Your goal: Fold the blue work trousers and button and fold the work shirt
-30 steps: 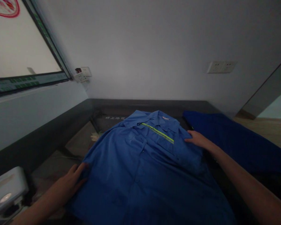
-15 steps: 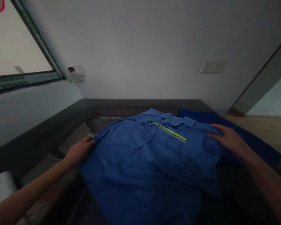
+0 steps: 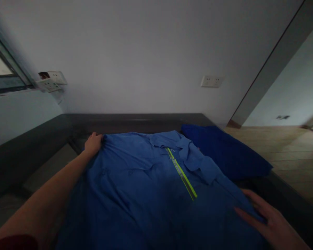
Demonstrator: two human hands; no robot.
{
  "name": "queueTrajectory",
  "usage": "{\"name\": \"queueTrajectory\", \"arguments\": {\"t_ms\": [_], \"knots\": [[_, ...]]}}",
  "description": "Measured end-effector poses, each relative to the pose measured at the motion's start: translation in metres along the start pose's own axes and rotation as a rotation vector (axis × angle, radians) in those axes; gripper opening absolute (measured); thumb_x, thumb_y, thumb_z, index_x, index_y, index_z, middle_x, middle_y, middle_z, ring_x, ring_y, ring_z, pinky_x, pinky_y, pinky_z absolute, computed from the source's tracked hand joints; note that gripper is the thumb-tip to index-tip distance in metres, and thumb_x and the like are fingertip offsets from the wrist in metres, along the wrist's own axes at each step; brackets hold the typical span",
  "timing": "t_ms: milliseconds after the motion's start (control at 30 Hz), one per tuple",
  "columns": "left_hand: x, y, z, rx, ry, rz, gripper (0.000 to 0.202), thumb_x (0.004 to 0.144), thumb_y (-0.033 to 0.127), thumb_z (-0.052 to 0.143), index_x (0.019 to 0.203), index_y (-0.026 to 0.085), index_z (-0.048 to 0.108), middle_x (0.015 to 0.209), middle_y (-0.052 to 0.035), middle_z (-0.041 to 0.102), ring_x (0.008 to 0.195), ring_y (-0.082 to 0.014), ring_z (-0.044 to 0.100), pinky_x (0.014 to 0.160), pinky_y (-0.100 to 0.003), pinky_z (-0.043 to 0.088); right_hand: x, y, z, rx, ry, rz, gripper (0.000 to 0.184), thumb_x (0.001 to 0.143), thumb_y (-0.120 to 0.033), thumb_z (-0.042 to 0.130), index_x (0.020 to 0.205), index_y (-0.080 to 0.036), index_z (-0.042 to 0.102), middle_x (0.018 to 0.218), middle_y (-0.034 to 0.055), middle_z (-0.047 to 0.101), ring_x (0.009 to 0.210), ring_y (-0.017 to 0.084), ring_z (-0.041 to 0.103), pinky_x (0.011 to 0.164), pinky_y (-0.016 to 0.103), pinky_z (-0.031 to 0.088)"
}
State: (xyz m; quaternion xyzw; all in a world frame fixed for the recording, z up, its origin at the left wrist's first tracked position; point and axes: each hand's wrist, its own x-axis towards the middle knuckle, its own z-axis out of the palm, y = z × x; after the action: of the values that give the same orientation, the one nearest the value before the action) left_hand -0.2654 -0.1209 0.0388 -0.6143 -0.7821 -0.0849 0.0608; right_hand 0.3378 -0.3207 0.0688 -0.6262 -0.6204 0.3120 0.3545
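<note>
A blue work shirt [image 3: 146,187] with a collar and a yellow-green reflective strip [image 3: 183,175] is spread between my hands. My left hand [image 3: 94,143] is closed on its far left shoulder edge. At the lower right, my right hand [image 3: 263,215] pinches the other shoulder edge between thumb and fingers. The cloth between them hangs in folds, and its lower part runs out of the bottom of the view.
A darker blue folded cloth [image 3: 224,151] lies behind the shirt on the right. The dark raised frame [image 3: 135,117] meets the white wall, which carries sockets [image 3: 211,81]. Wooden floor [image 3: 289,149] shows at the right.
My left hand has moved up and away with its shirt edge, while my right hand has come down and nearer. The shirt now slants down to the right. The view has turned right.
</note>
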Motion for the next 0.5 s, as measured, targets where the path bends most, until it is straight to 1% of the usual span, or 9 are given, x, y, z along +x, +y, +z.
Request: {"name": "queueTrajectory", "arguments": {"t_ms": [100, 200, 267, 300, 367, 433, 467, 500], "knots": [[0.014, 0.014, 0.006, -0.046, 0.038, -0.033, 0.035, 0.084, 0.011, 0.035, 0.106, 0.007, 0.062, 0.122, -0.0200, 0.049, 0.105, -0.0302, 0.054, 0.088, -0.040, 0.043, -0.015, 0.005, 0.009, -0.008, -0.032, 0.020, 0.036, 0.071, -0.055, 0.063, 0.093, -0.027, 0.068, 0.089, 0.0073, 0.074, 0.074, 0.029, 0.071, 0.063, 0.035, 0.061], [0.019, 0.026, 0.005, -0.078, 0.078, -0.008, 0.036, 0.085, 0.015, 0.038, 0.113, 0.010, 0.060, 0.129, -0.0172, 0.047, 0.115, -0.0291, 0.049, 0.098, -0.038, 0.039, -0.014, 0.020, 0.018, -0.095, -0.021, 0.013, 0.035, 0.072, -0.054, 0.061, 0.091, -0.026, 0.067, 0.093, 0.0074, 0.073, 0.084, 0.030, 0.070, 0.071, 0.037, 0.060], [0.014, 0.031, -0.001, -0.086, 0.101, 0.007, 0.037, 0.086, 0.021, 0.042, 0.119, 0.013, 0.057, 0.133, -0.0147, 0.044, 0.122, -0.0281, 0.044, 0.104, -0.038, 0.034, -0.008, 0.032, 0.023, -0.124, 0.017, 0.006, 0.040, 0.072, -0.054, 0.060, 0.098, -0.025, 0.065, 0.098, 0.0081, 0.072, 0.090, 0.031, 0.069, 0.075, 0.039, 0.059], [0.008, 0.033, -0.006, -0.098, 0.113, 0.023, 0.038, 0.085, 0.022, 0.043, 0.120, 0.013, 0.056, 0.134, -0.0136, 0.044, 0.124, -0.0274, 0.042, 0.105, -0.038, 0.032, -0.004, 0.037, 0.024, -0.125, 0.040, 0.003, 0.044, 0.072, -0.054, 0.061, 0.104, -0.024, 0.063, 0.100, 0.0088, 0.071, 0.093, 0.031, 0.068, 0.077, 0.040, 0.059], [-0.015, 0.037, -0.021, -0.151, 0.137, 0.107, 0.040, 0.084, 0.024, 0.044, 0.121, 0.013, 0.054, 0.131, -0.0120, 0.048, 0.124, -0.0254, 0.043, 0.107, -0.037, 0.032, 0.002, 0.040, 0.027, -0.118, 0.086, -0.018, 0.054, 0.072, -0.054, 0.061, 0.116, -0.023, 0.057, 0.104, 0.0103, 0.069, 0.096, 0.031, 0.067, 0.080, 0.042, 0.057], [-0.052, 0.041, -0.039, -0.235, 0.134, 0.261, 0.038, 0.084, 0.027, 0.043, 0.118, 0.013, 0.054, 0.124, -0.0113, 0.053, 0.119, -0.0239, 0.047, 0.105, -0.037, 0.034, 0.007, 0.033, 0.029, -0.131, 0.142, -0.074, 0.058, 0.073, -0.054, 0.061, 0.121, -0.024, 0.052, 0.109, 0.0114, 0.066, 0.098, 0.031, 0.065, 0.084, 0.047, 0.054], [-0.075, 0.043, -0.049, -0.265, 0.098, 0.330, 0.037, 0.085, 0.030, 0.042, 0.117, 0.014, 0.054, 0.120, -0.0111, 0.055, 0.115, -0.0233, 0.050, 0.104, -0.037, 0.036, 0.009, 0.026, 0.031, -0.152, 0.179, -0.115, 0.056, 0.074, -0.054, 0.060, 0.121, -0.025, 0.052, 0.112, 0.0116, 0.064, 0.098, 0.032, 0.063, 0.086, 0.049, 0.053], [-0.100, 0.044, -0.058, -0.281, 0.040, 0.367, 0.036, 0.087, 0.033, 0.039, 0.115, 0.016, 0.054, 0.116, -0.0099, 0.057, 0.108, -0.0223, 0.055, 0.100, -0.036, 0.040, 0.011, 0.017, 0.033, -0.182, 0.221, -0.163, 0.051, 0.076, -0.054, 0.059, 0.118, -0.026, 0.053, 0.113, 0.0115, 0.062, 0.099, 0.033, 0.062, 0.088, 0.052, 0.051]]}}
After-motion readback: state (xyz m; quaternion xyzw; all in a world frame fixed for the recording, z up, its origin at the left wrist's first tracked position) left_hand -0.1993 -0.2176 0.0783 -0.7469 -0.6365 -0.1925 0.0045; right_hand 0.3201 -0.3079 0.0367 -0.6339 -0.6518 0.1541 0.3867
